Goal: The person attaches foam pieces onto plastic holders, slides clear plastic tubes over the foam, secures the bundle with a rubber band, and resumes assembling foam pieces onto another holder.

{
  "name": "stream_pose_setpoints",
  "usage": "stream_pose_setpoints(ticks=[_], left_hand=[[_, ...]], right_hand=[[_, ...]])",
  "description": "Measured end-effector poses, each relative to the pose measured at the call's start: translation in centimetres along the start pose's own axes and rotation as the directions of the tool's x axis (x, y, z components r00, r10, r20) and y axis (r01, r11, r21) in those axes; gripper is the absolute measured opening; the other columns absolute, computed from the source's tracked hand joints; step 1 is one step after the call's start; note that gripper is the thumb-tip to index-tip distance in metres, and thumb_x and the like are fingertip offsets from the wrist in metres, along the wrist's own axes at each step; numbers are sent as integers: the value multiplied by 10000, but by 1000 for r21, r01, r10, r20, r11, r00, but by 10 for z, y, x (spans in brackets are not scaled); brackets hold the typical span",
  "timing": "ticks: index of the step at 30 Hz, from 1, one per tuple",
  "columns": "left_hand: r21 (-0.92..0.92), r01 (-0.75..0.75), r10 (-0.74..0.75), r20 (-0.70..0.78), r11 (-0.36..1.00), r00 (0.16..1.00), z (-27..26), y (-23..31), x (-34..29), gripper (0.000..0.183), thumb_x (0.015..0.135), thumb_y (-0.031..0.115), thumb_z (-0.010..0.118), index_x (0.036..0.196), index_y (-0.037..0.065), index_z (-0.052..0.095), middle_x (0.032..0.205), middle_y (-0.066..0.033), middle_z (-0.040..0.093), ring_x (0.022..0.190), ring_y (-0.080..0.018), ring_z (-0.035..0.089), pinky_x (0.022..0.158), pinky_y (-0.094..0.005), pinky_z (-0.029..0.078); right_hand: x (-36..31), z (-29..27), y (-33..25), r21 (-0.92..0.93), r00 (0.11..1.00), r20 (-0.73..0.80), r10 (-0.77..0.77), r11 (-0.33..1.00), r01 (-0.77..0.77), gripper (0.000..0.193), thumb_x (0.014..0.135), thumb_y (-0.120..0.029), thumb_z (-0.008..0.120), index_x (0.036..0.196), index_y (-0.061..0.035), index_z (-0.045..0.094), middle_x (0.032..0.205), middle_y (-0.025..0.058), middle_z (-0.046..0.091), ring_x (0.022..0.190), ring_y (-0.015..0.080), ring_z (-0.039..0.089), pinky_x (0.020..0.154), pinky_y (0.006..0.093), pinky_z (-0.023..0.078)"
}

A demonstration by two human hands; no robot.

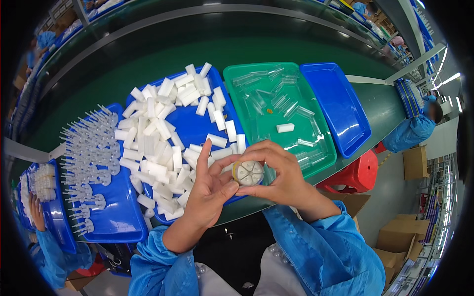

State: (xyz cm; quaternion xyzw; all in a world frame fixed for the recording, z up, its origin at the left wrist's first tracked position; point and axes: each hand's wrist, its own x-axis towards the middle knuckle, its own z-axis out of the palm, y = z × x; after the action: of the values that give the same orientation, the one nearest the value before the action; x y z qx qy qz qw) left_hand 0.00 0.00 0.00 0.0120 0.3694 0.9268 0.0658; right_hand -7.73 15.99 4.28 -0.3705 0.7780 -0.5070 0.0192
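Observation:
A small round part [250,172] with a pale face divided into wedges and a yellowish side is held up between both my hands, just in front of the trays. My left hand [210,187] grips its left side with the thumb and lower fingers, the index finger pointing up. From the right, my right hand [279,170] pinches the rim with thumb and curled fingers. Behind my hands, white foam-like blocks [158,130] are heaped in a blue tray [190,127]. One more white block [285,128] lies among transparent plastic tubes [284,103] in the green tray [323,130].
Another blue tray [340,108] adjoins the green one. At left, a blue tray [121,207] carries spiky translucent parts [94,153]. A co-worker's hand [36,212] reaches over a tray farther left. A red stool [353,175] and cardboard boxes [400,237] stand at right.

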Motion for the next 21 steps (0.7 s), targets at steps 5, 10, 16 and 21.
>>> stream_pose_setpoints(ticks=[5, 10, 16, 21], left_hand=[[160, 20, -17, -22, 987, 1000, 5, 4, -3, 702, 859, 214, 596, 1410, 115, 172, 1353, -192, 346, 1173, -336, 460, 928, -416, 410], [181, 109, -134, 132, 977, 982, 17, 18, -17, 478, 905, 144, 501, 1326, 43, 299, 1295, -217, 417, 1127, -337, 504, 919, -407, 421], [219, 153, -192, 171, 964, 966, 8, 41, -43, 441, 901, -12, 436, 1320, 2, 297, 1258, -181, 453, 1134, -237, 491, 948, -354, 400], [296, 56, -72, 45, 954, 996, -2, 63, -75, 446, 890, -2, 475, 1310, -12, 325, 1238, -175, 471, 1118, -211, 492, 959, -338, 391]], right_hand=[[24, -73, 51, 12, 951, -261, 165, 986, -168, 414, 640, -133, 790, 1002, -65, 602, 941, 39, 598, 825, 132, 570, 653, 246, 464], [63, -181, 139, -39, 754, -602, 265, 932, -359, 362, 715, -158, 762, 996, -18, 581, 866, 72, 605, 756, 130, 563, 666, 248, 470], [86, -214, 225, -199, 710, -590, 384, 783, -589, 394, 699, -255, 781, 956, -23, 593, 887, 85, 617, 786, 146, 580, 685, 271, 465], [105, -203, 261, -292, 769, -564, 300, 799, -526, 465, 681, -338, 778, 962, -14, 597, 869, 104, 647, 777, 191, 612, 694, 309, 485]])
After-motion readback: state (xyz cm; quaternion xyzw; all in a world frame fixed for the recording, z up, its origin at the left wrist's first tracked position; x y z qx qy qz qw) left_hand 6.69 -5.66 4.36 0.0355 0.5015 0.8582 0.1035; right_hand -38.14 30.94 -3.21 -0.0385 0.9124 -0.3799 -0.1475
